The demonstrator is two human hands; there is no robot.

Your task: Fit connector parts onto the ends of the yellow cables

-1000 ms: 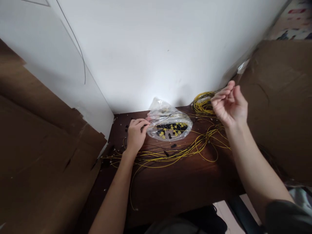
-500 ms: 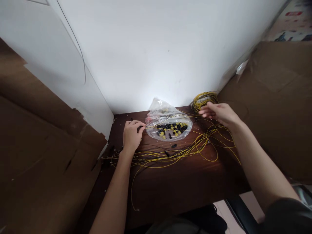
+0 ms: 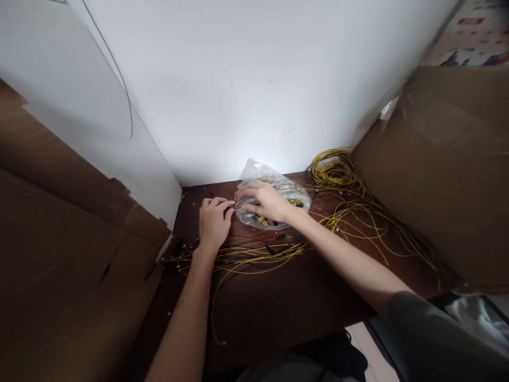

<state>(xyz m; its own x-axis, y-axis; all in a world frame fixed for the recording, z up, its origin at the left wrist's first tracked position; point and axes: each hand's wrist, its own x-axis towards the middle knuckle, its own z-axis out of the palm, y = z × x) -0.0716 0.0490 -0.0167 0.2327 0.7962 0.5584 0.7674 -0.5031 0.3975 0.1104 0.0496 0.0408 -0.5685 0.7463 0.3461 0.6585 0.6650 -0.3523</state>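
Note:
My left hand [image 3: 212,223] rests on the dark wooden table [image 3: 278,297], fingers pinched on the end of a thin yellow wire [image 3: 233,203] beside a clear plastic bag [image 3: 260,172]. The bag holds small black and yellow parts. My right hand [image 3: 264,201] reaches across and lies over the bag's near side, its fingertips meeting the left hand's at the wire end. Its fingers are curled; I cannot make out what they hold. Loose yellow wires [image 3: 254,254] trail across the table below both hands.
A coil of yellow wire [image 3: 332,167] sits at the back right against the white wall [image 3: 238,79]. More strands [image 3: 369,223] spread rightward. Brown cardboard sheets stand at the left [image 3: 71,254] and right [image 3: 449,175]. Small black bits [image 3: 280,236] dot the table.
My right hand came down from the raised position near the wire coil and swept left to the bag, meeting my left hand. The left hand stayed almost still.

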